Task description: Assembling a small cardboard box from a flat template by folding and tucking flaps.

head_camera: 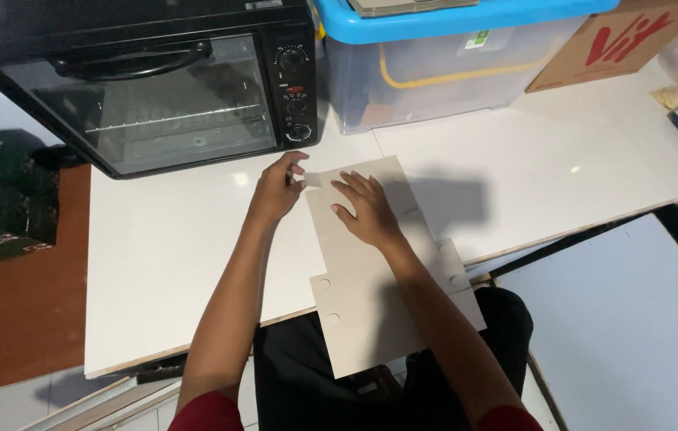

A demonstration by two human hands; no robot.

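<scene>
The flat grey cardboard cutout point(371, 271) hangs well over the near edge of the white table point(163, 239). The left hand point(275, 190) pinches its far corner tab; the right hand point(367, 209) presses spread on top. Should that palm lift, the overhanging part could tip it floorward.

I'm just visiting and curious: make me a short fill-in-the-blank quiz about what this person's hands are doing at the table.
1. The right hand presses flat on a pale ____ cutout.
2. The left hand pinches a small flap at the cutout's top ____ corner.
3. Behind the hands on the white table stands a black toaster ____.
4. The clear storage bin has a ____ lid.

Missing words: cardboard; left; oven; blue
</scene>
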